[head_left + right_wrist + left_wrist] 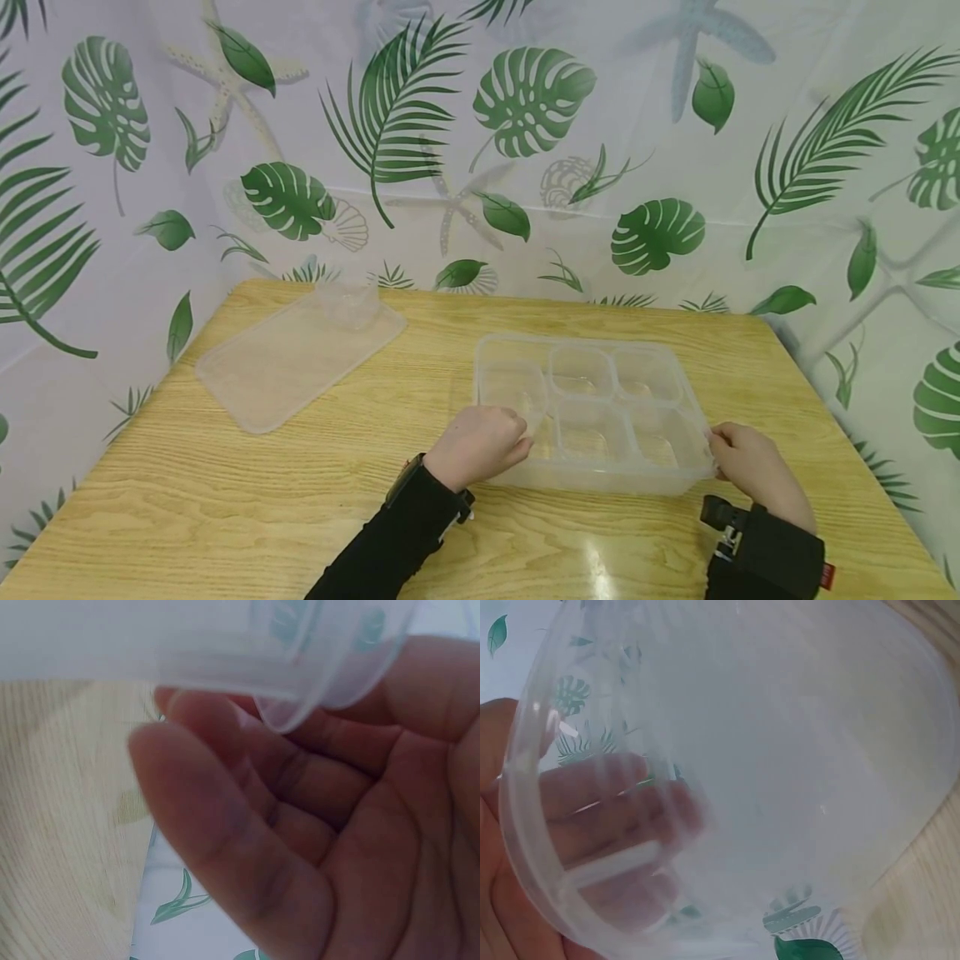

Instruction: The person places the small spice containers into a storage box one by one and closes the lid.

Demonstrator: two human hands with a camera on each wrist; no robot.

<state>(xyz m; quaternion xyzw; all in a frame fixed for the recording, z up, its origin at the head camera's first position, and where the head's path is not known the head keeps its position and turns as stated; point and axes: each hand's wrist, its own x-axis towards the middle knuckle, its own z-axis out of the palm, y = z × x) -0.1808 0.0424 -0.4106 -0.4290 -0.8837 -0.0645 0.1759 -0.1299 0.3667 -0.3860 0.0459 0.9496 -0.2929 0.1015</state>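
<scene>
Fingers of the left hand (480, 446) and right hand (746, 467) curl around the tray (592, 408) at lower centre, seemingly gripping its near corners, so lifting evenly probably comes next.

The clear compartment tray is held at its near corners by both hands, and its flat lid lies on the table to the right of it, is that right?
Not quite. The lid lies to the left of the clear compartment tray, toward the table's far left corner, as the head view shows. The rest stands: the left hand and right hand hold the tray's near corners.
</scene>
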